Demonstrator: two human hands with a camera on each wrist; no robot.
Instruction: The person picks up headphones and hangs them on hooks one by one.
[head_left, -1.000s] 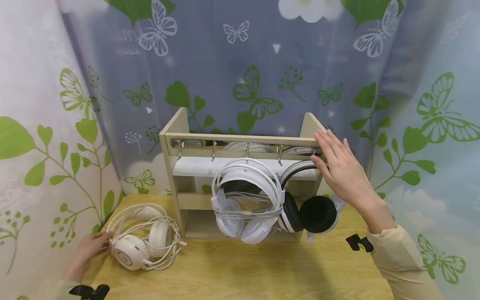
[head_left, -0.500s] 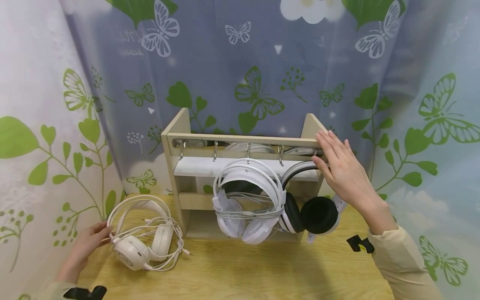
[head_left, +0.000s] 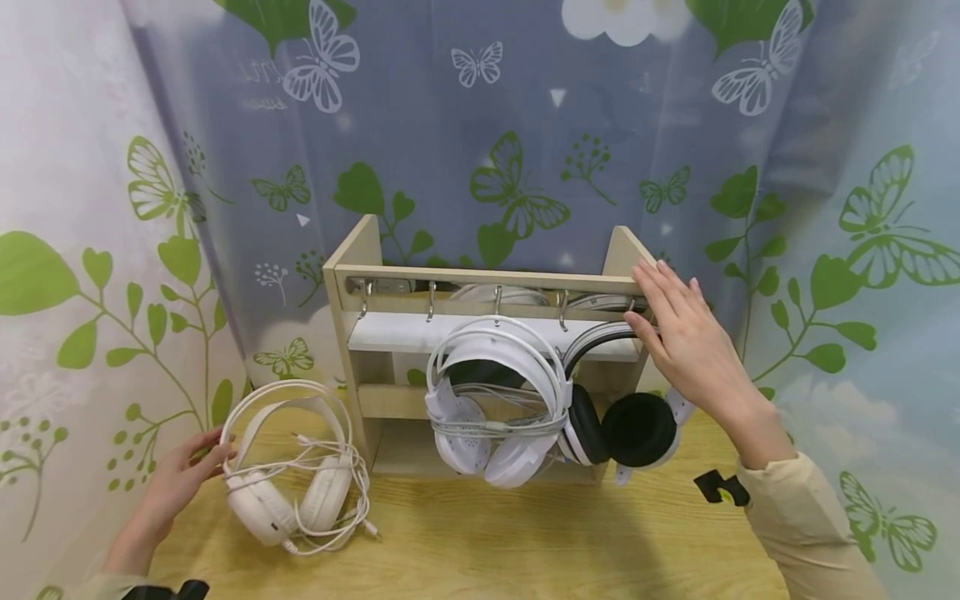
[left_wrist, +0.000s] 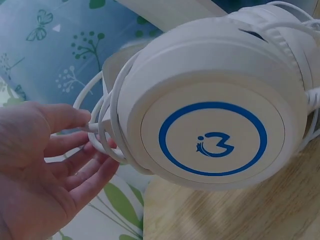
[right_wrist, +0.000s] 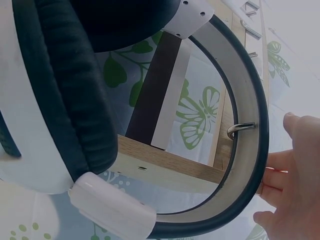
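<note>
At the left, my left hand (head_left: pixel 168 487) pinches a pair of white headphones (head_left: pixel 251 508) by the side of its headband. The left wrist view shows thumb and fingertips at the headband arm and cable beside the ear cup (left_wrist: pixel 215 182), which bears a blue ring. Its headband (head_left: pixel 281 386) stands upright and its cable is wound around it. Across the scene, my right hand (head_left: pixel 693 354) lies with straight fingers on the top right corner of a wooden rack (head_left: pixel 480 276). Below it, black-and-white headphones (right_wrist: pixel 257 100) hang from a metal hook (right_wrist: pixel 242 128).
More white headphones (head_left: pixel 517 462), wrapped in grey cable, hang from the rack's middle hook (head_left: pixel 497 300). Bare hooks (head_left: pixel 431 302) line the rail to its left. A white shelf (head_left: pixel 405 332) lies behind. The wooden table (head_left: pixel 480 542) extends in front, with patterned curtains (head_left: pixel 420 125) around.
My left hand has tipped the white headphones at the left upward, so the headband stands higher and the ear cups have turned. My right hand has stayed on the rack.
</note>
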